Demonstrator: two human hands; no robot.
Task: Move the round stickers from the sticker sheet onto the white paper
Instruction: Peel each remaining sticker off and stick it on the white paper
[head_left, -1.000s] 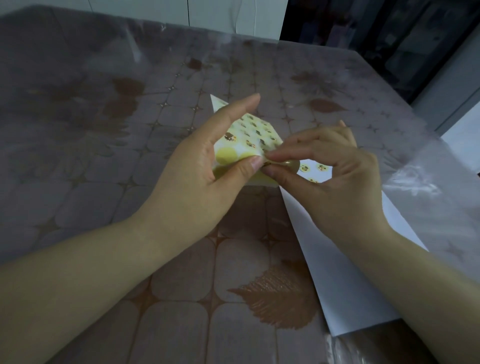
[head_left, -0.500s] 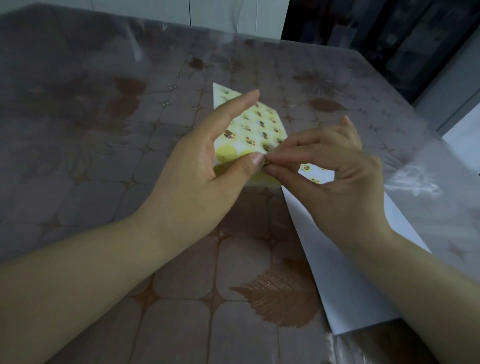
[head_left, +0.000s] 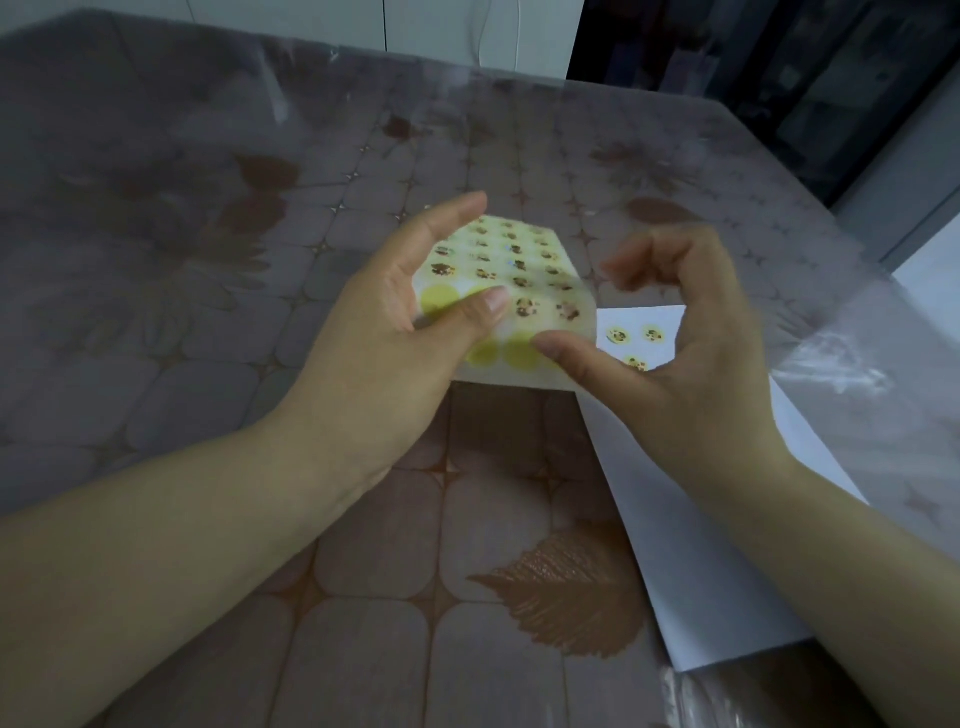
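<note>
Your left hand (head_left: 374, 353) pinches the sticker sheet (head_left: 524, 270), just left of the white paper (head_left: 691, 545); your right hand (head_left: 691, 364) fingers curl blurred, I cannot tell around what; any peeled sticker may fold, or overlap the placed stickers (head_left: 618, 335).

single head-worn wide-angle view, looks forward and down, close over both hands (head_left: 519, 332), table (head_left: 208, 260) filling frame, far edge visible

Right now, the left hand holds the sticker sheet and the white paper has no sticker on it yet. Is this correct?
Not quite. The left hand holds the sticker sheet, but the white paper already carries round stickers; the head view shows three.
</note>
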